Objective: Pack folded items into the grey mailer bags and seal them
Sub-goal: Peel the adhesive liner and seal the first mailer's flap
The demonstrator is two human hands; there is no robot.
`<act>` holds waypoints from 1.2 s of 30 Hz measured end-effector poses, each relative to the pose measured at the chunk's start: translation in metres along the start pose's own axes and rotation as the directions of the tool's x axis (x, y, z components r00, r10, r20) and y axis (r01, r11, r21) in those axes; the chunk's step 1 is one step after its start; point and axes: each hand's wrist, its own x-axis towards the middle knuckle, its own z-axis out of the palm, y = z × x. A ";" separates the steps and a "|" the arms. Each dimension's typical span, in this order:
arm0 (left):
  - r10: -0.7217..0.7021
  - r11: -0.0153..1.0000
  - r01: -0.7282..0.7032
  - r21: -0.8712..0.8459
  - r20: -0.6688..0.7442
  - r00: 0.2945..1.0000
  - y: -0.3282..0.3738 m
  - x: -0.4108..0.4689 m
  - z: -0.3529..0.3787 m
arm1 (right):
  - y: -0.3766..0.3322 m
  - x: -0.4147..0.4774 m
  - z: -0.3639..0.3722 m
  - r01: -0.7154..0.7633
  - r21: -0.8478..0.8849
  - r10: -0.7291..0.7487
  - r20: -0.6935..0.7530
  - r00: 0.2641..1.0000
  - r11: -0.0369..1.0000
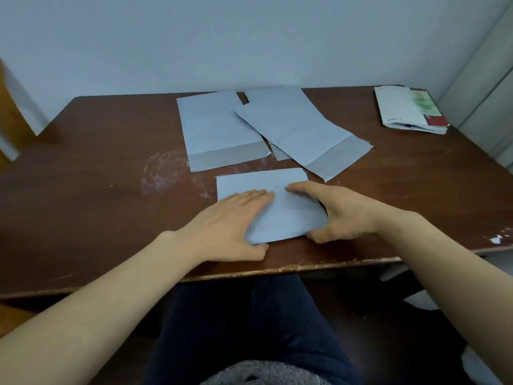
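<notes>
A grey mailer bag [266,184] lies flat near the front edge of the brown table [97,162]. My left hand [233,220] presses on its left part with straight fingers, thumb at the bag's near corner. My right hand [336,209] lies flat on its right side, fingers pointing left, thumb at the near edge. The fingertips of both hands nearly meet over the bag's middle. Behind it lie more grey mailer bags: one on the left [216,129] and an overlapping pair on the right [299,129], their adhesive flaps toward me.
A stack of folded printed papers [408,109] sits at the table's far right corner. White scuff marks [163,173] show left of the bags. A light wall [249,37] stands behind the table. My legs in dark trousers [249,329] are below the front edge.
</notes>
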 end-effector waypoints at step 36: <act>-0.711 0.266 0.134 -0.955 -0.100 0.696 -0.064 0.037 -0.011 | -0.009 0.046 -0.014 -0.007 0.988 0.437 -0.062 0.897 0.156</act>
